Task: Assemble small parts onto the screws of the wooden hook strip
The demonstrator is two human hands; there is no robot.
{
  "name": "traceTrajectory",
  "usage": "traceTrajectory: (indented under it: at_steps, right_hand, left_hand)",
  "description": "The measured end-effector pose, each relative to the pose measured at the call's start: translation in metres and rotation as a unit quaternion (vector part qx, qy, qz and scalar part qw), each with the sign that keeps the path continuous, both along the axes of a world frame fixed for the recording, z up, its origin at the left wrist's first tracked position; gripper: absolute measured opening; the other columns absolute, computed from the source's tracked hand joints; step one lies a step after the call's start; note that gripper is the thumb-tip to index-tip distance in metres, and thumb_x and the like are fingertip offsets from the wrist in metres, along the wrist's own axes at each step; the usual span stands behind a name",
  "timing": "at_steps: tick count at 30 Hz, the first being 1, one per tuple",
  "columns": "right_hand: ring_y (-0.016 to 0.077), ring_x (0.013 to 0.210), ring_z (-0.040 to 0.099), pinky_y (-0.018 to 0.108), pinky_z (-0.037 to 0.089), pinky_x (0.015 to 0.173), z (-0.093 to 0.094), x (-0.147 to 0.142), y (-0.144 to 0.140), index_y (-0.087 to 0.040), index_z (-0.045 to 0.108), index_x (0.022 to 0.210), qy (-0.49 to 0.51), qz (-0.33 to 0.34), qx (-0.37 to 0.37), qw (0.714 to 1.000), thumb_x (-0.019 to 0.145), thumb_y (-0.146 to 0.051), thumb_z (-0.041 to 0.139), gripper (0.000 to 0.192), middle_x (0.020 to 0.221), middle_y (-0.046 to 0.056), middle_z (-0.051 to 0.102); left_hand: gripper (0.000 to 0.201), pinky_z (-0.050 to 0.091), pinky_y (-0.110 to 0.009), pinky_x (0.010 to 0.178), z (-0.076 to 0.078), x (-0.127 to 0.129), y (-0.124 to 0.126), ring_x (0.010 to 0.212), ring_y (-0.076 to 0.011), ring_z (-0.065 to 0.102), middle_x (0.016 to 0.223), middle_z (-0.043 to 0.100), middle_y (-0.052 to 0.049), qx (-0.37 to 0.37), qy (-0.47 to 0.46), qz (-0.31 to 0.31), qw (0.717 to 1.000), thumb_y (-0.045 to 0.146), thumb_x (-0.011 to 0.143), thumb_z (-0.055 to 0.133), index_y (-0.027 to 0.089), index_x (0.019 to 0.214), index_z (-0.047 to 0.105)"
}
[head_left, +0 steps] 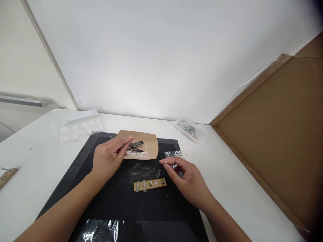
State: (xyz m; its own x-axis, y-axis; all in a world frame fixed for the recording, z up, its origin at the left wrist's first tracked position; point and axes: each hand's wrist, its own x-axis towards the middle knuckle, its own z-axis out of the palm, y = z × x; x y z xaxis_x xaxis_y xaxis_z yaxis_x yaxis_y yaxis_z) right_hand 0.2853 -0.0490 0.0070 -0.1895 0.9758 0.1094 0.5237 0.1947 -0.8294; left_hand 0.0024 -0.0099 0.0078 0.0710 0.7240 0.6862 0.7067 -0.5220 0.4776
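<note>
Two bare hands are over a black mat (pixel 121 201) that covers the middle of the white worktop (pixel 37 161), and along the worktop's right edge leans a big brown cardboard sheet (pixel 275 134). At the back left corner lies a clear plastic tray (pixel 78 126); a smaller clear dish (pixel 189 129) sits near the back edge, right of centre. On the mat's far edge rests a tan paper card (pixel 148 141), strewn with small white bits (pixel 135 153) and a dark tool (pixel 136 144). Left hand (pixel 108 158) is on that card, fingertips pinched at the dark tool's near end — whether they truly grip it, I cannot tell. Right hand (pixel 185 178) hovers near the mat's right edge, fingers loosely curled, thumb and forefinger close together, holding nothing I can make out. Between the hands, toward the mat's middle, lies a small tan strip (pixel 150 184) carrying clear caps (pixel 144 185) and tiny studs, with one loose clear cap (pixel 158 173) just behind it.
</note>
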Motion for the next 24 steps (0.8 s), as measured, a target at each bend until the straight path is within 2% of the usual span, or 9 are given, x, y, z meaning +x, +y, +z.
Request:
traceTrajectory:
  at_steps: [3, 7, 8, 12, 16, 18, 21, 24]
  right_hand:
    - [0.0197, 0.081, 0.065, 0.032, 0.051, 0.066, 0.000, 0.001, 0.000, -0.029, 0.079, 0.102, -0.008, 0.013, 0.035, 0.999, 0.101, -0.043, 0.067, 0.018, 0.102, 0.004, 0.072]
    - [0.0184, 0.078, 0.063, 0.031, 0.051, 0.068, -0.002, 0.001, 0.000, -0.027, 0.077, 0.097, 0.001, 0.025, 0.022, 0.999, 0.099, -0.041, 0.071, 0.015, 0.093, 0.003, 0.070]
    - [0.0183, 0.078, 0.064, 0.031, 0.051, 0.068, -0.002, 0.001, 0.000, -0.027, 0.077, 0.096, 0.002, 0.030, 0.016, 0.999, 0.099, -0.040, 0.071, 0.014, 0.093, 0.002, 0.071]
    - [0.0181, 0.079, 0.066, 0.031, 0.052, 0.070, -0.001, 0.000, -0.002, -0.027, 0.076, 0.097, -0.002, 0.038, -0.005, 0.999, 0.099, -0.039, 0.071, 0.013, 0.091, 0.001, 0.073]
    - [0.0193, 0.079, 0.070, 0.033, 0.054, 0.072, 0.001, -0.001, -0.003, -0.027, 0.077, 0.096, -0.007, 0.031, -0.018, 0.999, 0.098, -0.039, 0.072, 0.012, 0.089, 0.000, 0.077]
    - [0.0197, 0.079, 0.071, 0.033, 0.056, 0.073, 0.002, -0.001, -0.003, -0.028, 0.078, 0.096, -0.011, 0.026, -0.027, 0.999, 0.097, -0.038, 0.072, 0.012, 0.090, 0.000, 0.078]
    - [0.0198, 0.081, 0.074, 0.034, 0.058, 0.076, 0.004, -0.001, -0.005, -0.030, 0.079, 0.096, -0.019, 0.033, -0.039, 0.998, 0.097, -0.039, 0.072, 0.011, 0.091, -0.001, 0.080]
    - [0.0197, 0.084, 0.075, 0.033, 0.058, 0.077, 0.007, -0.002, -0.007, -0.031, 0.079, 0.096, -0.029, 0.051, -0.045, 0.997, 0.099, -0.038, 0.070, 0.012, 0.093, -0.002, 0.081]
  left_hand:
    - [0.026, 0.054, -0.022, 0.066, -0.001, -0.005, 0.001, 0.066, -0.0119, 0.074, 0.084, 0.082, 0.002, 0.018, 0.049, 0.001, 0.999, 0.025, 0.107, 0.059, 0.025, 0.125, 0.079]
    - [0.026, 0.050, -0.023, 0.061, 0.000, -0.012, 0.003, 0.064, -0.0116, 0.075, 0.110, 0.084, -0.001, 0.013, 0.065, 0.026, 0.997, 0.033, 0.108, 0.059, 0.023, 0.128, 0.073]
    - [0.025, 0.048, -0.023, 0.059, 0.000, -0.013, 0.004, 0.062, -0.0117, 0.074, 0.109, 0.084, -0.002, 0.008, 0.066, 0.034, 0.997, 0.035, 0.107, 0.061, 0.023, 0.125, 0.073]
    - [0.023, 0.040, -0.025, 0.055, 0.000, -0.018, 0.005, 0.056, -0.0144, 0.070, 0.073, 0.080, 0.001, 0.011, 0.096, 0.070, 0.993, 0.041, 0.104, 0.066, 0.022, 0.098, 0.077]
    - [0.026, 0.040, -0.026, 0.060, -0.001, -0.020, 0.006, 0.067, -0.0161, 0.071, 0.079, 0.080, -0.001, 0.031, 0.126, 0.074, 0.989, 0.041, 0.106, 0.063, 0.024, 0.094, 0.078]
    - [0.032, 0.034, -0.028, 0.057, -0.001, -0.022, 0.007, 0.062, -0.0148, 0.064, 0.071, 0.073, 0.000, 0.044, 0.160, 0.090, 0.982, 0.040, 0.107, 0.061, 0.022, 0.086, 0.075]
    - [0.045, 0.026, -0.032, 0.054, 0.001, -0.022, 0.008, 0.057, -0.0152, 0.050, 0.060, 0.056, 0.000, 0.062, 0.208, 0.117, 0.969, 0.039, 0.109, 0.057, 0.020, 0.068, 0.061]
    - [0.044, 0.032, -0.033, 0.060, 0.003, -0.019, 0.011, 0.066, -0.0192, 0.049, 0.065, 0.053, -0.002, 0.067, 0.238, 0.110, 0.963, 0.034, 0.111, 0.052, 0.021, 0.069, 0.053]
